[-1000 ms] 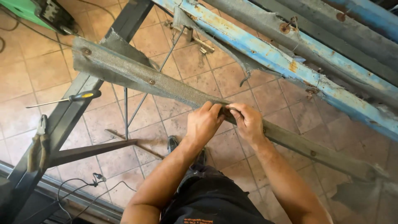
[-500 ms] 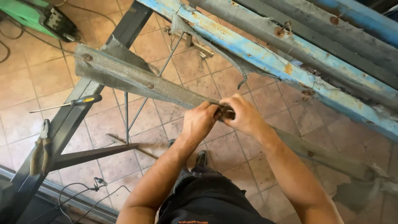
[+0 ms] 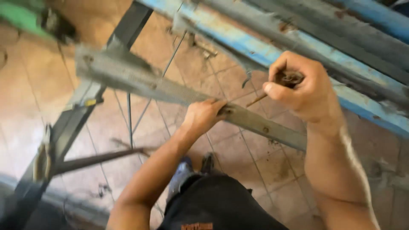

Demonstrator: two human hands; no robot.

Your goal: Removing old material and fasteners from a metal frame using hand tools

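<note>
A long grey angle-iron bar (image 3: 140,81) runs from upper left to lower right across the view. My left hand (image 3: 203,116) rests on its upper edge near the middle, fingers curled over it. My right hand (image 3: 303,87) is raised above the bar and closed around a small rusty tool (image 3: 289,78) with a thin rod sticking out toward the bar. The picture is motion-blurred.
Blue-painted steel beams (image 3: 272,51) and grey rails cross the upper right. A dark metal frame leg (image 3: 81,110) slants down the left, with pliers (image 3: 41,159) hanging low on it. Tan tiled floor (image 3: 25,93) lies below. A green machine (image 3: 25,17) sits at top left.
My right hand has lifted away from the bar, up and to the right, with the small tool in it. My left hand stays on the bar. The view has moved closer.
</note>
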